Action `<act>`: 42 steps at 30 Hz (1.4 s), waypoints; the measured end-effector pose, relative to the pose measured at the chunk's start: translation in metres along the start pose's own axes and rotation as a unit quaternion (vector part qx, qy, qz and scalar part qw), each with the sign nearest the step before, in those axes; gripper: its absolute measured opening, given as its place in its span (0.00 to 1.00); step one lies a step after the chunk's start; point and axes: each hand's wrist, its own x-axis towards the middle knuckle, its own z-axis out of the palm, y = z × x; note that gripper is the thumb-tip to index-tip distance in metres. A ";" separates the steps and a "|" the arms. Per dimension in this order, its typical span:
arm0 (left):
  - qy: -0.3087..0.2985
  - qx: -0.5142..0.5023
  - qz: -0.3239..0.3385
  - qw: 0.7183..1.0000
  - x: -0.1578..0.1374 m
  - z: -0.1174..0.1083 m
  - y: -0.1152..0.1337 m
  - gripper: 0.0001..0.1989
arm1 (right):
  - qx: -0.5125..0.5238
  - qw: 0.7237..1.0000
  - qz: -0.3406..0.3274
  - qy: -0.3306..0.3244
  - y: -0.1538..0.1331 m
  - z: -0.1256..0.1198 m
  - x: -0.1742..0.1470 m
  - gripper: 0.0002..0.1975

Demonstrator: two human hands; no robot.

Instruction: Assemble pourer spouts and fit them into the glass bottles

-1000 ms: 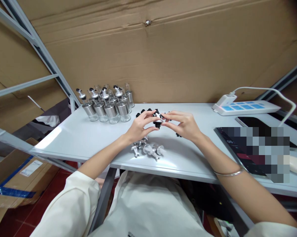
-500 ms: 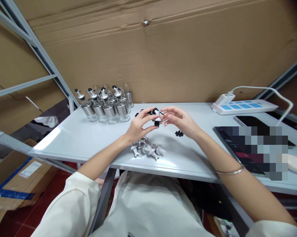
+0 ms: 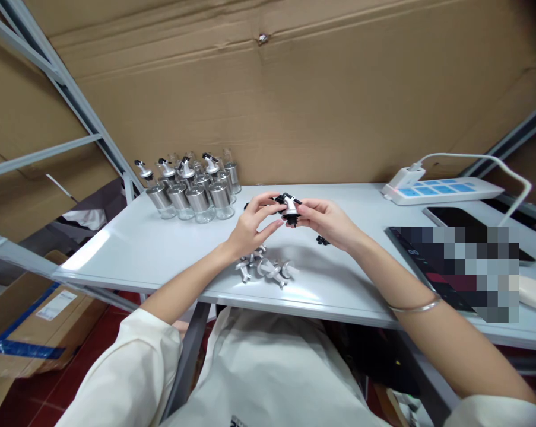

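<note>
A silver pourer spout (image 3: 289,209) with a black flip cap and a black ribbed stopper is held upright above the table. My right hand (image 3: 324,220) pinches it from the right side. On its left is my left hand (image 3: 251,228), thumb and fingers apart, with a fingertip at the spout's edge; whether it presses there is hard to see. Below my left hand lie several silver spout pieces (image 3: 268,268) without black parts. Small black pieces (image 3: 323,240) sit by my right wrist, partly hidden by it. More black parts show behind my left fingers.
Several glass bottles with steel sleeves (image 3: 200,201) stand at the back left, the front ones topped with pourer spouts. A power strip (image 3: 446,191) with a plugged-in charger, a phone (image 3: 454,218) and a tablet-like screen (image 3: 405,249) lie right. Cardboard (image 3: 294,118) rises behind the table.
The pourer spout has moved slightly right, from the left hand's grip into the right hand's. My right fingers have closed on it, and the left thumb and fingers have come off it.
</note>
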 end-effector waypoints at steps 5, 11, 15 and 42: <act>-0.010 -0.008 0.002 1.000 -0.003 0.001 -0.005 0.11 | 0.008 1.000 -0.002 -0.026 0.002 0.000 0.000 0.16; -0.023 -0.013 0.025 0.999 -0.004 0.002 -0.004 0.08 | -0.016 0.999 0.001 -0.033 0.003 0.001 0.000 0.18; -0.026 0.022 0.037 0.999 -0.002 0.002 -0.002 0.06 | -0.012 0.999 0.000 -0.041 0.004 0.000 0.001 0.18; -0.073 0.153 0.076 0.983 0.001 -0.007 -0.011 0.09 | -0.060 0.998 -0.002 -0.020 -0.001 0.009 -0.002 0.18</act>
